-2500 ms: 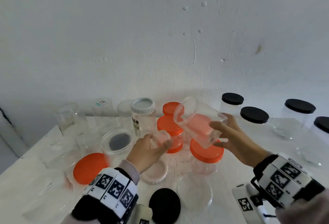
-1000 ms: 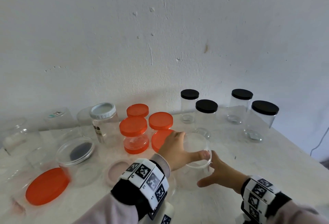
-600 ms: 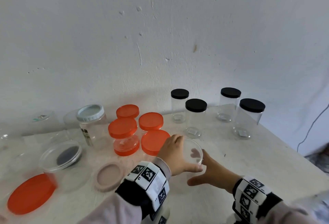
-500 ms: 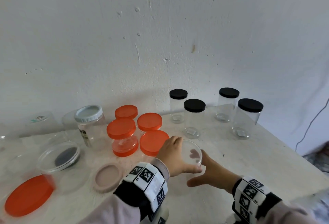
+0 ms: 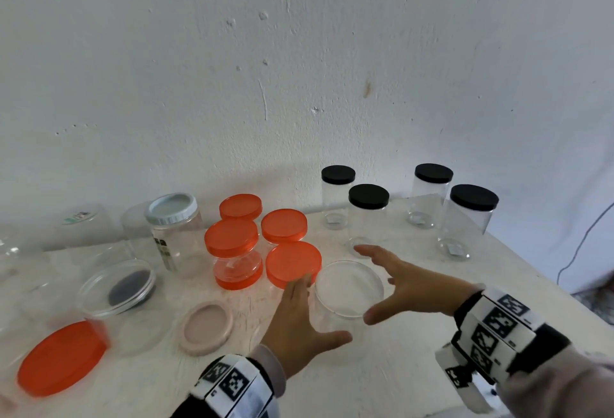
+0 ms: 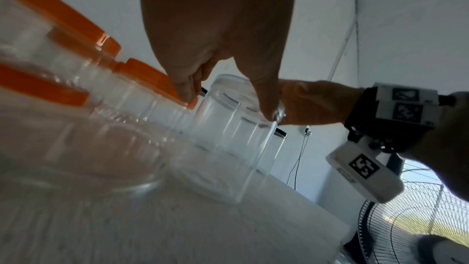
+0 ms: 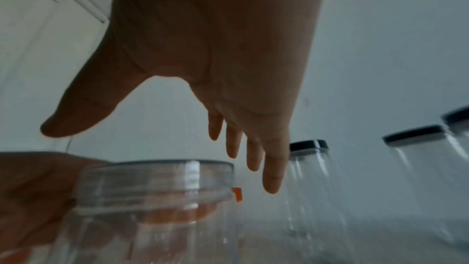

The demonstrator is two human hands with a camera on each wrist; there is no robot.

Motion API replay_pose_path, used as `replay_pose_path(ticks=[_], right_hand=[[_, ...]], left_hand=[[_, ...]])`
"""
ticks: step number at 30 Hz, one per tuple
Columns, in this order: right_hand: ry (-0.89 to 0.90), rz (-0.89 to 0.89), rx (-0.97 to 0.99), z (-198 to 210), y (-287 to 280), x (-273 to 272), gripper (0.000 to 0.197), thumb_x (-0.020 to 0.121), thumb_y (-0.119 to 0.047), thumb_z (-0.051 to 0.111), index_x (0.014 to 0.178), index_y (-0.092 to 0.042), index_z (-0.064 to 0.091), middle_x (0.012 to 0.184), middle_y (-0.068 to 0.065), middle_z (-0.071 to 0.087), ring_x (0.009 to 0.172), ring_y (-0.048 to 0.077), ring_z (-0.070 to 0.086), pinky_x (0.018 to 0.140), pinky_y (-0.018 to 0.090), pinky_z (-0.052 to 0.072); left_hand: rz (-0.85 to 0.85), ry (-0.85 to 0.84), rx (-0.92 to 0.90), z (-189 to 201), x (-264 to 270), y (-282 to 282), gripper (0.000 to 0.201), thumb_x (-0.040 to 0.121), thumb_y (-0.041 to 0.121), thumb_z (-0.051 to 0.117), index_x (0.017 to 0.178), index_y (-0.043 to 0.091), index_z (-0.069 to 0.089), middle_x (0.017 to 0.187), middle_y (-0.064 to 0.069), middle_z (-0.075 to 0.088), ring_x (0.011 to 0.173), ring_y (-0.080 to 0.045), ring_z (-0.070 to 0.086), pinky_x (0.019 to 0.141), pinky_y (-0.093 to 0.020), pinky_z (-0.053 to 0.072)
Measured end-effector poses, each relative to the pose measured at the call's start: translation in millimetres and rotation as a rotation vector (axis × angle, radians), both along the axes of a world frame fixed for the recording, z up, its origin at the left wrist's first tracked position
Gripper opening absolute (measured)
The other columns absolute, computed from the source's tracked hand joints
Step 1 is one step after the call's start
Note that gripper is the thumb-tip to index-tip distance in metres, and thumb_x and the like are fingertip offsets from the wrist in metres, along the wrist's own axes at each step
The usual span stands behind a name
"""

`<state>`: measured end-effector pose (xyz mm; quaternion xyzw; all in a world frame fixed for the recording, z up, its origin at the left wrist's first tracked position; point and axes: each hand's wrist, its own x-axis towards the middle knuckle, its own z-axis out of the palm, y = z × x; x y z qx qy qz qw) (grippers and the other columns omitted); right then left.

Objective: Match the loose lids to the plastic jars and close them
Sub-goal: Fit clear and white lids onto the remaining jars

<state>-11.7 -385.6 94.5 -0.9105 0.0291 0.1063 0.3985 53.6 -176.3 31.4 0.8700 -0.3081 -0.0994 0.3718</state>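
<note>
Jar (image 5: 349,294), clear, upright on bench (image 5: 415,351), clear lid on top; sits between both hands. Left hand (image 5: 299,321) just left of it, fingers straight, thumb spread along near side; from left wrist view, thumb tip at lid rim, touching or only close cannot tell. Right hand (image 5: 408,284) just right of jar, fingers spread and straight, thumb at near-right rim, fingers reaching past far side; in right wrist view palm hovers above lid (image 7: 157,176), holding nothing. Neither hand gripping.

Just beyond left fingertips: orange-lidded jar (image 5: 292,263), beside jar. Farther out from left hand, three more orange-lidded jars (image 5: 232,241), clustered. Left of those, white-capped jar (image 5: 172,228). Left of left hand, flat on bench: pink lid (image 5: 207,326); farther left, wide clear jar (image 5: 116,284) with something dark inside; beyond that, big orange lid (image 5: 61,358) near bench edge.

Beyond right fingertips: black-lidded jar (image 5: 368,215), close. Three other black-lidded jars (image 5: 470,218) farther back and right, near wall (image 5: 299,52).
</note>
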Motion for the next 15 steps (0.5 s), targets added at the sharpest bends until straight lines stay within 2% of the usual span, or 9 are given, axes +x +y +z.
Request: replay_pose_path(ticks=[2, 4, 5, 6, 8, 9, 10, 12, 15], right_hand=[[0.015, 0.069, -0.13, 9, 9, 10, 0.113, 0.063, -0.046, 0.085, 0.148, -0.04, 0.011, 0.155, -0.018, 0.011, 0.14, 0.008, 0.016, 0.116, 0.033, 0.021], [0.06, 0.149, -0.277, 15, 19, 19, 0.114, 0.065, -0.046, 0.084, 0.15, -0.038, 0.008, 0.154, -0.018, 0.01, 0.141, 0.01, 0.013, 0.117, 0.038, 0.02], [0.086, 0.184, -0.343, 17, 24, 24, 0.114, 0.066, -0.046, 0.083, 0.15, -0.037, 0.008, 0.154, -0.017, 0.011, 0.141, 0.012, 0.013, 0.117, 0.041, 0.021], [0.111, 0.211, -0.397, 19, 28, 28, 0.114, 0.066, -0.046, 0.083, 0.151, -0.036, 0.007, 0.153, -0.015, 0.013, 0.141, 0.013, 0.014, 0.117, 0.043, 0.023], [0.158, 0.244, -0.478, 23, 34, 33, 0.114, 0.066, -0.046, 0.083, 0.151, -0.038, 0.007, 0.151, -0.013, 0.017, 0.14, 0.016, 0.016, 0.115, 0.046, 0.026], [0.179, 0.251, -0.505, 25, 36, 35, 0.113, 0.066, -0.046, 0.083, 0.151, -0.039, 0.008, 0.151, -0.013, 0.018, 0.14, 0.017, 0.017, 0.114, 0.047, 0.027], [0.199, 0.253, -0.526, 27, 37, 36, 0.112, 0.067, -0.045, 0.082, 0.15, -0.041, 0.008, 0.151, -0.013, 0.019, 0.139, 0.017, 0.017, 0.114, 0.048, 0.028], [0.223, 0.25, -0.55, 29, 37, 38, 0.109, 0.067, -0.044, 0.082, 0.149, -0.044, 0.01, 0.15, -0.013, 0.02, 0.138, 0.018, 0.018, 0.113, 0.049, 0.029], [0.233, 0.232, -0.57, 29, 37, 40, 0.107, 0.066, -0.044, 0.082, 0.148, -0.046, 0.013, 0.146, -0.013, 0.023, 0.136, 0.018, 0.021, 0.111, 0.048, 0.031]], left_hand=[[0.018, 0.098, -0.037, -9, -2, -1, 0.109, 0.058, 0.059, 0.08, 0.145, 0.024, 0.023, 0.144, 0.006, 0.036, 0.125, -0.009, 0.039, 0.107, -0.025, 0.034], [0.02, 0.173, -0.075, -14, -2, -6, 0.105, 0.058, 0.055, 0.082, 0.143, 0.027, 0.027, 0.143, 0.009, 0.04, 0.127, -0.011, 0.04, 0.11, -0.033, 0.035], [0.018, 0.202, -0.1, -16, -1, -9, 0.104, 0.058, 0.051, 0.084, 0.142, 0.029, 0.027, 0.142, 0.011, 0.041, 0.128, -0.011, 0.04, 0.11, -0.032, 0.035], [0.011, 0.225, -0.134, -17, 1, -12, 0.101, 0.059, 0.047, 0.085, 0.141, 0.032, 0.028, 0.139, 0.015, 0.042, 0.127, -0.009, 0.04, 0.108, -0.026, 0.036], [-0.016, 0.241, -0.189, -18, 4, -17, 0.094, 0.059, 0.037, 0.088, 0.132, 0.041, 0.03, 0.127, 0.028, 0.043, 0.121, -0.002, 0.04, 0.092, -0.004, 0.034], [-0.033, 0.238, -0.205, -18, 6, -19, 0.092, 0.059, 0.033, 0.088, 0.128, 0.045, 0.029, 0.123, 0.032, 0.042, 0.119, 0.002, 0.04, 0.085, 0.0, 0.032], [-0.047, 0.232, -0.218, -19, 7, -21, 0.092, 0.058, 0.031, 0.088, 0.126, 0.048, 0.028, 0.121, 0.035, 0.041, 0.118, 0.004, 0.04, 0.083, 0.001, 0.031], [-0.064, 0.228, -0.226, -20, 9, -22, 0.094, 0.058, 0.032, 0.088, 0.127, 0.049, 0.026, 0.123, 0.035, 0.039, 0.118, 0.007, 0.038, 0.09, -0.002, 0.028], [-0.06, 0.229, -0.197, -23, 11, -22, 0.1, 0.06, 0.038, 0.087, 0.136, 0.042, 0.021, 0.135, 0.024, 0.038, 0.122, 0.001, 0.035, 0.103, -0.017, 0.029]])
